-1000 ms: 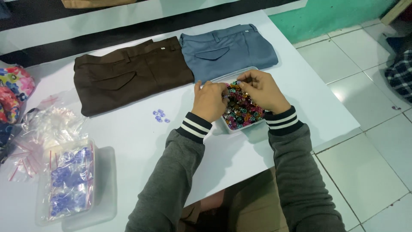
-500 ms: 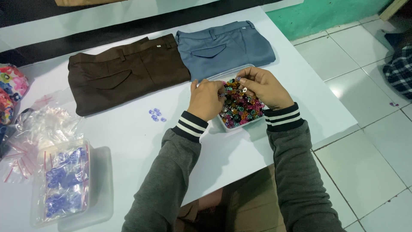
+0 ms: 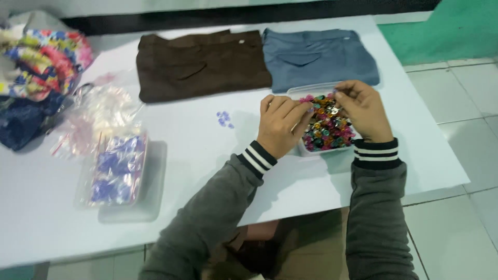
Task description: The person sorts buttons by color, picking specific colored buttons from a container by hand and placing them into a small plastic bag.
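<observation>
Resting over a clear plastic tray (image 3: 298, 92) heaped with small multicoloured clips (image 3: 327, 129), both hands work near the right end of the white table (image 3: 207, 155). On the left hand (image 3: 280, 124) the fingers curl in, tips at the heap's left edge; whether they grip anything I cannot tell. Pinched narrowly, the right hand (image 3: 363, 109) holds one small clip above the pile. Just beyond lie folded brown trousers (image 3: 202, 65) and folded grey-blue trousers (image 3: 319, 57). Far left sits a clear box of blue pieces (image 3: 119, 168).
</observation>
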